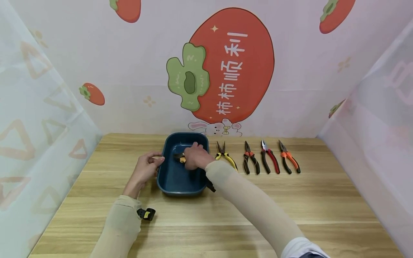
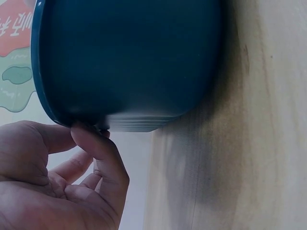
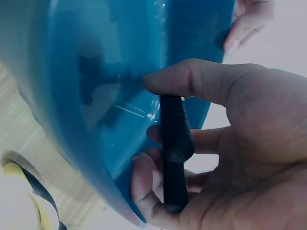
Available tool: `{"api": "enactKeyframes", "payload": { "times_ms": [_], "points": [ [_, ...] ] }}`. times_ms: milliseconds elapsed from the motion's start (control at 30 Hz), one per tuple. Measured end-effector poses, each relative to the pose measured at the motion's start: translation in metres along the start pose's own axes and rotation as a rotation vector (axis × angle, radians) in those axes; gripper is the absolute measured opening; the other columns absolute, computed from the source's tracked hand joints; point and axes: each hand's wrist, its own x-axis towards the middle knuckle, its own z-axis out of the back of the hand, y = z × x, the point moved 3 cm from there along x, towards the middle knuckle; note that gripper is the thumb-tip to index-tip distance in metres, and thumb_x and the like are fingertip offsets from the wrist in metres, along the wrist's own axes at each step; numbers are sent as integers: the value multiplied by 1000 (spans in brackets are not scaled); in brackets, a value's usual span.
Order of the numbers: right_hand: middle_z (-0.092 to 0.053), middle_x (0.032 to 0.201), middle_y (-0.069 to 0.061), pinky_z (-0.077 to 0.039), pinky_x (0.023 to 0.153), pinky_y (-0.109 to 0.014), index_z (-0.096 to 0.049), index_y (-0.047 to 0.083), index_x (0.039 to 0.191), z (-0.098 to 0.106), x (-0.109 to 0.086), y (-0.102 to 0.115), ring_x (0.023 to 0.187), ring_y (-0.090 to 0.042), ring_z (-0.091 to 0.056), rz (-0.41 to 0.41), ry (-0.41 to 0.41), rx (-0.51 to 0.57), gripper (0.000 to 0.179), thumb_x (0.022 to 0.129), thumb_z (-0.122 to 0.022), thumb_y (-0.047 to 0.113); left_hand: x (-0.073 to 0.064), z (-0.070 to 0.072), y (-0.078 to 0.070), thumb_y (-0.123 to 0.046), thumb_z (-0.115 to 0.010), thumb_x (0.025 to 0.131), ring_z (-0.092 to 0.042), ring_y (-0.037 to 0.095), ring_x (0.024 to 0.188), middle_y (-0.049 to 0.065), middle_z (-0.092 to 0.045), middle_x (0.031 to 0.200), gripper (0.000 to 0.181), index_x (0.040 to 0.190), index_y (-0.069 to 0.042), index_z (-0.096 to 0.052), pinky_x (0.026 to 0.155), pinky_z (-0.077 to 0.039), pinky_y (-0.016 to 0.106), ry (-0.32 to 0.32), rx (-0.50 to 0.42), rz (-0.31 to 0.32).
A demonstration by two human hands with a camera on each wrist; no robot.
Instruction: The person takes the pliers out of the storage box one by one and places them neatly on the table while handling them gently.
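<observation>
A dark blue rectangular bin (image 1: pixel 184 192) stands on the wooden table. My left hand (image 1: pixel 146 170) holds the bin's left side, with thumb and forefinger at the rim in the left wrist view. Over the inside of the bin my right hand (image 1: pixel 196 157) grips a pair of pliers (image 1: pixel 180 157). Their dark jaws point left, with a yellow-orange patch near the joint. In the right wrist view the black handles (image 3: pixel 175 139) lie between thumb and curled fingers. The fingers partly hide them, and in the head view the hand covers most of the handles.
Right of the bin lie several pliers in a row: yellow-handled ones (image 1: pixel 222 154) closest, then black-and-orange (image 1: pixel 250 157), red-and-black (image 1: pixel 270 157) and orange-and-black (image 1: pixel 289 157). My right sleeve crosses in front of the yellow pair. A printed cloth wall (image 1: pixel 142 122) rises behind the table.
</observation>
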Motion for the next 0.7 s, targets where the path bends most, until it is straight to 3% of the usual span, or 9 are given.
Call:
{"api": "enactKeyframes", "payload": {
  "times_ms": [267, 367, 533, 700],
  "points": [
    [-43, 126, -13, -46, 81, -41, -67, 13, 103, 13, -17, -1, 106, -28, -38, 45, -128, 9, 13, 96, -70, 24, -1, 0, -1, -18, -58, 105, -55, 16, 72, 19, -62, 98, 39, 137, 4, -56, 58, -51, 29, 1, -5, -3],
    [-44, 129, -14, -45, 84, -42, -66, 11, 112, 17, -26, -2, 108, -28, -39, 76, -144, 21, 20, 96, -69, 22, -1, 1, -1, -19, -58, 105, -55, 16, 72, 19, -62, 99, 39, 138, 3, -56, 58, -51, 29, -1, -6, -2],
    [-40, 142, -18, -44, 96, -43, -49, 6, 144, 21, -39, -6, 115, -30, -41, 111, -170, 38, 52, 97, -67, 20, -2, 0, -2, -18, -58, 105, -54, 16, 71, 18, -62, 98, 40, 138, 4, -55, 57, -51, 30, 6, -9, -3],
    [-52, 129, -13, -44, 93, -46, -50, 8, 143, 22, -50, -10, 105, -28, -49, 135, -245, -9, 51, 96, -69, 19, -2, -1, -2, -19, -58, 105, -54, 17, 71, 17, -62, 98, 41, 139, 4, -54, 57, -50, 29, 6, -5, 5]
  ]
}}
